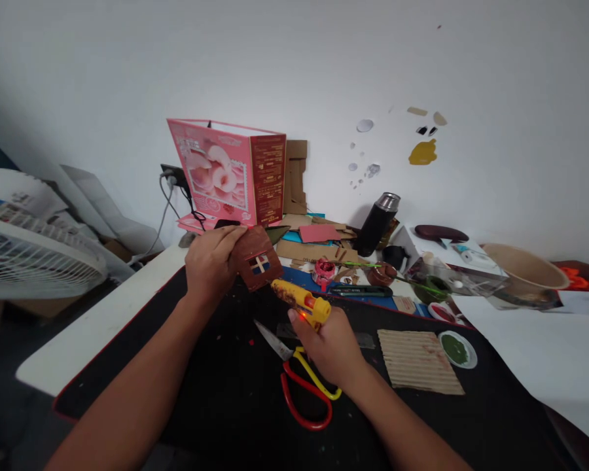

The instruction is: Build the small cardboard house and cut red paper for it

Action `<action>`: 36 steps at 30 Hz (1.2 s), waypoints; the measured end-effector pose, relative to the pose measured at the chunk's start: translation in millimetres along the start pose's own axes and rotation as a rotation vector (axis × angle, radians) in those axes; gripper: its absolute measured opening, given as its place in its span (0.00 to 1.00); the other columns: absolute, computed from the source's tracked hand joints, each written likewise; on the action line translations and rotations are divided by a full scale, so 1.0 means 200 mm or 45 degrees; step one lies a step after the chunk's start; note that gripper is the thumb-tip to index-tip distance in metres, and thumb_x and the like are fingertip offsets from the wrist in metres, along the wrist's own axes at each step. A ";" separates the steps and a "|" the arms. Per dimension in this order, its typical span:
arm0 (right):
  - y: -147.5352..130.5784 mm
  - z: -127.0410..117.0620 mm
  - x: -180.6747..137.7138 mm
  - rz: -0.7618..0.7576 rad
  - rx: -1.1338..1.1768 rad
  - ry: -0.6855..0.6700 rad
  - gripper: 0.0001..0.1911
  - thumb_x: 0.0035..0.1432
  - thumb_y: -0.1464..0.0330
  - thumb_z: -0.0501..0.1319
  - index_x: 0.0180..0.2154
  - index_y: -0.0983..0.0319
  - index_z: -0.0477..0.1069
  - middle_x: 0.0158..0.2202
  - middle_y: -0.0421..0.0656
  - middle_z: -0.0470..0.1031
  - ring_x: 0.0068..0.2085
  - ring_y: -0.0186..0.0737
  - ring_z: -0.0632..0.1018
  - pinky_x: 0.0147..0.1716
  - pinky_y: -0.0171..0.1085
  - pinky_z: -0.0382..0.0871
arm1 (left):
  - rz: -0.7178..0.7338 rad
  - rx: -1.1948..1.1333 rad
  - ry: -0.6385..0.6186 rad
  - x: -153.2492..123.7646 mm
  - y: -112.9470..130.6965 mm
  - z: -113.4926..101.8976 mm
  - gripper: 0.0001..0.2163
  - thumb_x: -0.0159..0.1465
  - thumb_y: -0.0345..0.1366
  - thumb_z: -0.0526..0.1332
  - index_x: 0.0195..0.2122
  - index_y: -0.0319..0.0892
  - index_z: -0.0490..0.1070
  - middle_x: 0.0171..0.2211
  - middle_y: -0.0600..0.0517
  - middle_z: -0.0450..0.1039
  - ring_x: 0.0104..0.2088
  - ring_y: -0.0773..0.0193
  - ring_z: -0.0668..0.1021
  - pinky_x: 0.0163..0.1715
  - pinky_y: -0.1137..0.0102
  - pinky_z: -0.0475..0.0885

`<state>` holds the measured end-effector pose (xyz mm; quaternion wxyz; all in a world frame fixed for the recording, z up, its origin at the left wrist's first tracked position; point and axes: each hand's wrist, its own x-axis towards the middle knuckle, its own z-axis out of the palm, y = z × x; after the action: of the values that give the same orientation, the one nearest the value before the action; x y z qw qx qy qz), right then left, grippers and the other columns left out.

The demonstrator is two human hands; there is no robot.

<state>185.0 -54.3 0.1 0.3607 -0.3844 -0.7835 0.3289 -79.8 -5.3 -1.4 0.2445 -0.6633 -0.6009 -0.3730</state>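
Observation:
My left hand (pixel 212 263) is closed around the left side of a small brown cardboard house (pixel 256 258) with a little window, held above the black mat (pixel 216 399). In my right hand (pixel 330 347) I grip a yellow glue gun (pixel 302 301), whose nozzle points up-left and sits close to the house's lower right edge. Below that hand, scissors (pixel 299 379) with red and yellow handles lie on the mat.
A corrugated cardboard piece (pixel 417 361) and a lid of green paint (pixel 456 348) lie to the right. Behind stand a pink box (pixel 230 173), a black flask (pixel 377 224), cardboard scraps, a brown bowl (pixel 523 267) and white paper (pixel 540 353). A white fan (pixel 29 252) is at left.

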 end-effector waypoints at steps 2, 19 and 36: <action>0.00 -0.01 0.00 0.008 -0.006 0.023 0.15 0.68 0.61 0.58 0.30 0.58 0.75 0.23 0.39 0.75 0.25 0.37 0.75 0.25 0.34 0.66 | -0.012 -0.008 0.003 0.00 0.00 0.00 0.16 0.73 0.40 0.55 0.57 0.45 0.77 0.53 0.44 0.81 0.52 0.49 0.80 0.51 0.57 0.70; -0.01 -0.01 0.00 0.011 -0.006 0.016 0.16 0.68 0.61 0.57 0.30 0.59 0.75 0.24 0.40 0.76 0.26 0.38 0.77 0.26 0.34 0.67 | -0.050 0.012 0.025 0.00 -0.01 -0.01 0.16 0.72 0.38 0.56 0.57 0.46 0.77 0.53 0.44 0.81 0.51 0.49 0.80 0.49 0.57 0.70; 0.01 -0.03 0.01 -0.004 -0.040 0.081 0.18 0.68 0.61 0.57 0.26 0.59 0.70 0.23 0.41 0.74 0.26 0.37 0.74 0.26 0.33 0.64 | -0.071 -0.003 0.023 0.00 -0.03 0.00 0.17 0.74 0.42 0.55 0.56 0.43 0.78 0.53 0.44 0.82 0.52 0.48 0.81 0.50 0.57 0.71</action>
<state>189.4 -50.6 2.5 0.3800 -0.3991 -0.7773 0.3035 -85.0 -4.1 -1.3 0.2387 -0.6433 -0.6165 -0.3862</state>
